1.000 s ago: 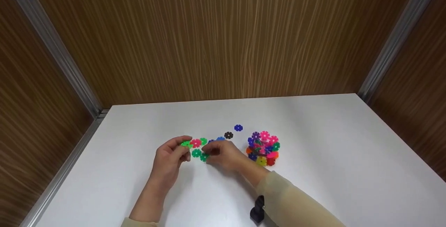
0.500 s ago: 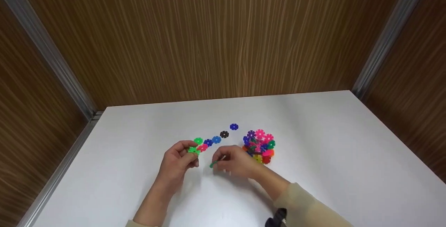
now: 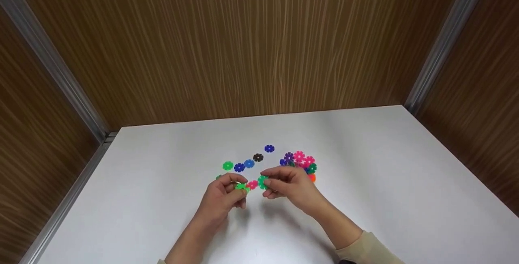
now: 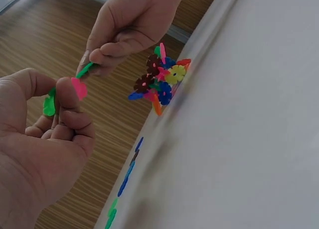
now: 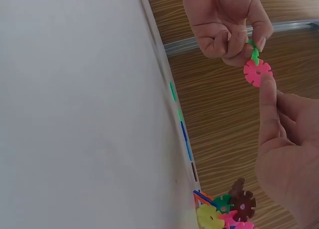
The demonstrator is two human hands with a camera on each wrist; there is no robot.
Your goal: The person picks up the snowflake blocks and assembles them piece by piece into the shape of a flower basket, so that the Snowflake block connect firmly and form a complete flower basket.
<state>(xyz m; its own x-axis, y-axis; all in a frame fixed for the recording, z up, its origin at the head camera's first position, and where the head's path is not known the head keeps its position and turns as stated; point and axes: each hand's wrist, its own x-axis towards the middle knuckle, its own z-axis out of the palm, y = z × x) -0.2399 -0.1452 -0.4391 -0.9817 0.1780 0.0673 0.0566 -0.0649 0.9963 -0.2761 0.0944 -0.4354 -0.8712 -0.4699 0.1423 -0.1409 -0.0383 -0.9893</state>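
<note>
My left hand (image 3: 221, 201) pinches a light green notched plastic disc (image 3: 242, 186) between thumb and fingers. A pink disc (image 3: 252, 185) is joined to it and points toward my right hand (image 3: 298, 189). That right hand pinches a darker green disc (image 3: 262, 182) by its edge, right at the pink one. In the left wrist view the green disc (image 4: 85, 69) meets the upper side of the pink disc (image 4: 79, 88). The right wrist view shows the pink disc (image 5: 257, 72) face-on, with a right finger overlapping its edge; the darker green disc is hidden there.
Loose discs lie in a slanting row on the white table (image 3: 162, 166): light green (image 3: 228, 165), dark blue (image 3: 239, 167), blue (image 3: 249, 163), black-brown (image 3: 258, 157) and another dark blue (image 3: 269, 148). A multicoloured cluster of joined discs (image 3: 299, 156) stands partly behind my right hand. Wood-grain panels surround the table.
My right hand has picked a green disc off the table and brought it up to the pink one. My left hand has moved right and closer with its joined discs.
</note>
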